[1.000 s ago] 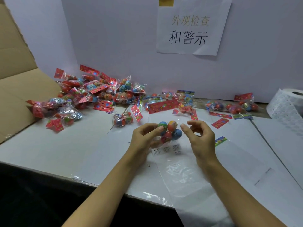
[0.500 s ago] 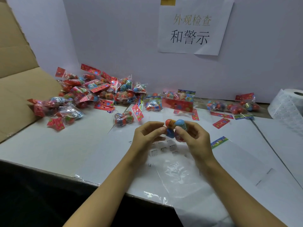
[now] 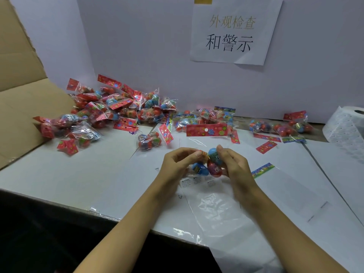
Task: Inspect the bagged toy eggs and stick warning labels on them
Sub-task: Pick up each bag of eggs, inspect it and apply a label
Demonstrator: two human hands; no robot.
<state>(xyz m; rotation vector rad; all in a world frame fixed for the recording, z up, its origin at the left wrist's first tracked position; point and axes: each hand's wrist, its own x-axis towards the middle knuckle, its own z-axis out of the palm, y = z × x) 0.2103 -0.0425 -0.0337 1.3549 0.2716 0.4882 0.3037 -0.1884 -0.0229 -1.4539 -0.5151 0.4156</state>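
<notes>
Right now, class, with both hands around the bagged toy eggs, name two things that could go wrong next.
1. Both hands, left and right, hold the bag of toy eggs above the table; a slip could let it drop.
2. The label roll sits far right, so reaching for it leaves one hand on the crinkly bag, and the label might go on crooked.
</notes>
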